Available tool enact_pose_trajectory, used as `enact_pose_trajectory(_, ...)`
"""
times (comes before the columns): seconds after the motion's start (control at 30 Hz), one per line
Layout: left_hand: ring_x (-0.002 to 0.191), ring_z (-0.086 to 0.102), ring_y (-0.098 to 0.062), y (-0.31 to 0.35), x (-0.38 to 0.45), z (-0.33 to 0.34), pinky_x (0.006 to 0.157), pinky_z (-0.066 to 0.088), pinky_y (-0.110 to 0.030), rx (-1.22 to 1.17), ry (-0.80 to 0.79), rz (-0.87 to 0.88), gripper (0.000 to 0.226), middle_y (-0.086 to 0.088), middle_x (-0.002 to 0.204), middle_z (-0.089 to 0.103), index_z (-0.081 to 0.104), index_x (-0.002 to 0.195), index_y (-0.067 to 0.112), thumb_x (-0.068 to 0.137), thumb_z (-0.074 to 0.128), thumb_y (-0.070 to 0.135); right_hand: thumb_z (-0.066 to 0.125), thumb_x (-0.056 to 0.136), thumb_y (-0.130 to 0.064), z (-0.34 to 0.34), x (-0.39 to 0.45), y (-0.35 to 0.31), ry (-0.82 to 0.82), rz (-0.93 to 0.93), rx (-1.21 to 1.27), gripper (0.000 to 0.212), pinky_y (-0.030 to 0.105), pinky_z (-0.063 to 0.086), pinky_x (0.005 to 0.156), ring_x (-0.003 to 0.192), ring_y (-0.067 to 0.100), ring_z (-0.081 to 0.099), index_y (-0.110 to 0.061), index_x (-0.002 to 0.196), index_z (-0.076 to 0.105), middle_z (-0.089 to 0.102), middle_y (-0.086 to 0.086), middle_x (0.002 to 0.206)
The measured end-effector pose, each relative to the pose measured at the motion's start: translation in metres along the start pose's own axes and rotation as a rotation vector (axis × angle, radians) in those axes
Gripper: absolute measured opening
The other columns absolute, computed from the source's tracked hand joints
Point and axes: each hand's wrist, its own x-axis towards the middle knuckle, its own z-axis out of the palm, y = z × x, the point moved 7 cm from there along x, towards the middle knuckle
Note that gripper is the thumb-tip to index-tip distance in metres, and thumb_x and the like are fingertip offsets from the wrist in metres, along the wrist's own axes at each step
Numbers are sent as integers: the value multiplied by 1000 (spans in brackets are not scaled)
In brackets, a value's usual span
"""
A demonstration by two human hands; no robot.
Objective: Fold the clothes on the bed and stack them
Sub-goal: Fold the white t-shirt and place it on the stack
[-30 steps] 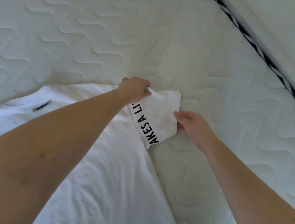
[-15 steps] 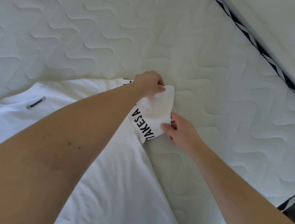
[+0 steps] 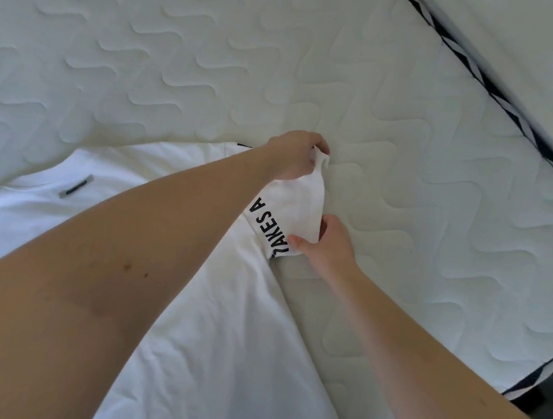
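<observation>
A white T-shirt (image 3: 192,335) lies spread flat on the quilted mattress (image 3: 405,153), its grey neck label (image 3: 75,190) well to the left of both grips. The person's left hand (image 3: 297,158) pinches the far corner of the sleeve (image 3: 288,213), lifting it a little off the bed. Just below that pinch, the right hand (image 3: 327,243) clamps the sleeve's near edge between thumb and fingers. Black lettering runs along the sleeve hem between the two grips.
</observation>
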Motion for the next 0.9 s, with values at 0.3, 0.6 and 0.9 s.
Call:
enact_pose_trajectory(0.3, 102, 51, -20, -18, -40, -41, 87, 43, -32, 78, 314, -101, 30, 3, 104, 53, 69, 85, 38, 88, 53, 13, 60, 92, -34, -4, -6, -26, 117, 12, -96, 35, 38, 48, 83, 103, 33, 60, -5, 112, 57, 65, 15, 109)
enact_pose_trajectory(0.6, 88, 72, -16, -72, -100, -11, 81, 55, -37, -887, 198, -237, 29, -1, 86, 65, 59, 78, 16, 94, 46, 37, 53, 97, -14, 12, -50, -62, 265, -327, 81, 26, 18, 32, 63, 85, 17, 54, -9, 123, 56, 63, 0, 98)
enact_pose_trajectory(0.9, 67, 42, -20, -153, -202, -25, 65, 46, -36, -1046, 597, -263, 25, -3, 73, 46, 51, 75, 20, 81, 55, -4, 40, 102, -5, 78, -126, -103, 137, -617, -79, 45, 13, 34, 82, 100, 10, 58, -19, 144, 48, 66, -3, 116)
